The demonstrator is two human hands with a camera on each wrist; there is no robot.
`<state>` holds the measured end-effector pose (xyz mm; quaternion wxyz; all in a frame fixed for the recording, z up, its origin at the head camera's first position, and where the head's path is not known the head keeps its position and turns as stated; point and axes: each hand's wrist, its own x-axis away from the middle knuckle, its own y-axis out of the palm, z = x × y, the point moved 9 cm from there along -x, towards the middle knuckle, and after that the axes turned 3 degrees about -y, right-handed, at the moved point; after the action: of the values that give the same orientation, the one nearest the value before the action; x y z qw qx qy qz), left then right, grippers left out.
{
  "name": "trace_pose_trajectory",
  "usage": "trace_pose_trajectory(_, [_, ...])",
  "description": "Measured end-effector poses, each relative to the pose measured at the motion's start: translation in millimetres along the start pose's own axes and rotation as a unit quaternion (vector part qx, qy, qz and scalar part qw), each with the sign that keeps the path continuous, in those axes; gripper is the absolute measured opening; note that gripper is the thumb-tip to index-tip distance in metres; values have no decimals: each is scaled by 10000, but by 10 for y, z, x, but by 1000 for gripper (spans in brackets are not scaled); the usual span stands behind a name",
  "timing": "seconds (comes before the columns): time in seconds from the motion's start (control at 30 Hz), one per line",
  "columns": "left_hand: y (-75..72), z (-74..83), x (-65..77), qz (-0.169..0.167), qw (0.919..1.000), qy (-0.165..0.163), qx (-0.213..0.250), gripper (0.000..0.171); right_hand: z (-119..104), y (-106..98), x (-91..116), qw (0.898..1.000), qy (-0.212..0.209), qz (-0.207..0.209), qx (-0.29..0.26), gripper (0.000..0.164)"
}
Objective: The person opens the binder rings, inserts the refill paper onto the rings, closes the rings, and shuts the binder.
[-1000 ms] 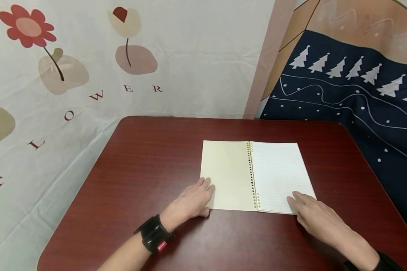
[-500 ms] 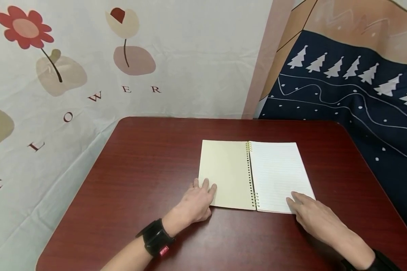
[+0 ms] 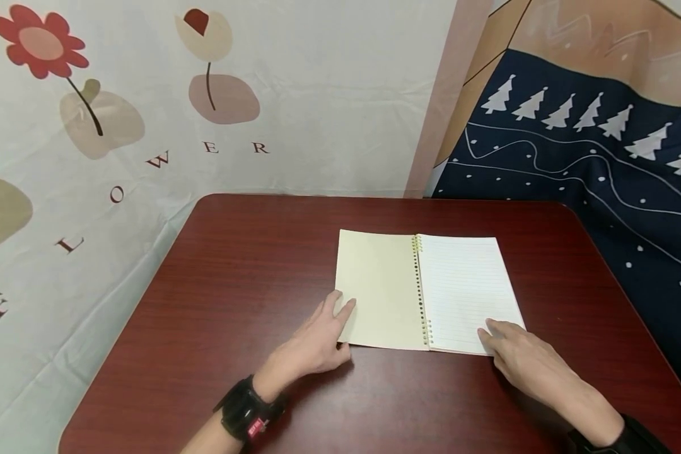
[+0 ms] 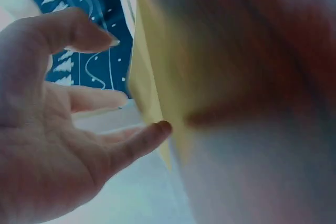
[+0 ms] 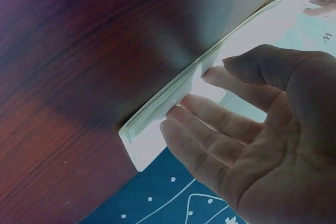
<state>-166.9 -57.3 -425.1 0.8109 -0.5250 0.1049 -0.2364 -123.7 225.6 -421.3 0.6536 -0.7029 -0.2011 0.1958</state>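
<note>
A spiral notebook (image 3: 459, 277) lies spread on the table in the head view, a lined white page on its right side. Its plain cream left side (image 3: 377, 277) is the inside of the cover. My left hand (image 3: 314, 343) is at the cover's lower left corner, fingers spread over its edge and thumb below the bottom edge. In the left wrist view, the fingertips of this hand (image 4: 68, 129) reach the yellowish cover (image 4: 149, 72). My right hand (image 3: 536, 362) rests its fingertips on the lower right corner of the lined page; its fingers are loosely extended in the right wrist view.
The dark red wooden table (image 3: 250, 271) has rounded corners. A pale cloth (image 3: 329, 126) with printed flowers and letters hangs behind it. To the right is a navy cloth (image 3: 573, 151) with white trees. A black band (image 3: 250, 410) circles the left wrist.
My left hand has shifted slightly and its fingers have spread at the cover's corner. The cover's outer edge stands a little higher. My right hand has stayed at the page corner.
</note>
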Motion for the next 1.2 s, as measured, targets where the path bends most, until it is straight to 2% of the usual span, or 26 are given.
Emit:
trace_pose_trajectory(0.1, [-86,-84,-36,451,9935,-229,1017,73,0,-5,-7,10000,28,-2,53,39])
trace_pose_trajectory(0.17, [-140,-167,-69,783,9816,-430,1691,69,-2,-8,-12,9999,36,9,110,38])
trace_pose_trajectory(0.23, [-152,-257,-103,917,9642,-628,2409,67,-1,-13,-16,9999,57,32,119,36])
trace_pose_trajectory(0.3, [-119,-339,-140,842,9362,-807,3316,66,7,-23,-18,9999,108,80,67,33])
trace_pose_trajectory(0.4, [-45,-416,-195,576,8789,-1113,4603,67,40,-49,-22,9995,245,167,-135,31])
trace_pose_trajectory(0.47, [-21,-422,-230,460,8468,-1216,5157,67,75,-65,-30,9985,408,190,-302,31])
trace_pose_trajectory(0.53, [-33,-377,-272,378,8259,-1166,5504,65,109,-70,-51,9966,600,148,-547,33])
trace_pose_trajectory(0.67, [-104,-194,-342,240,7984,-779,5965,59,165,-63,-133,9845,1100,13,-1363,42])
trace_pose_trajectory(0.83, [-247,129,-417,153,7771,-165,6290,56,137,-184,-306,9575,1333,286,-2543,52])
trace_pose_trajectory(0.87, [-269,192,-433,121,7707,-59,6370,56,123,-218,-343,9500,1353,339,-2794,52])
trace_pose_trajectory(0.93, [-317,323,-471,63,7631,188,6460,55,89,-290,-418,9310,1352,435,-3362,51])
trace_pose_trajectory(1.03, [-364,485,-523,-21,7537,463,6555,54,34,-391,-522,8935,1378,517,-4242,50])
trace_pose_trajectory(1.13, [-394,637,-576,-107,7592,676,6472,54,-36,-487,-619,8559,1357,477,-4967,51])
trace_pose_trajectory(1.2, [-412,740,-606,-162,7695,842,6329,53,-76,-556,-662,8411,1379,402,-5215,52])
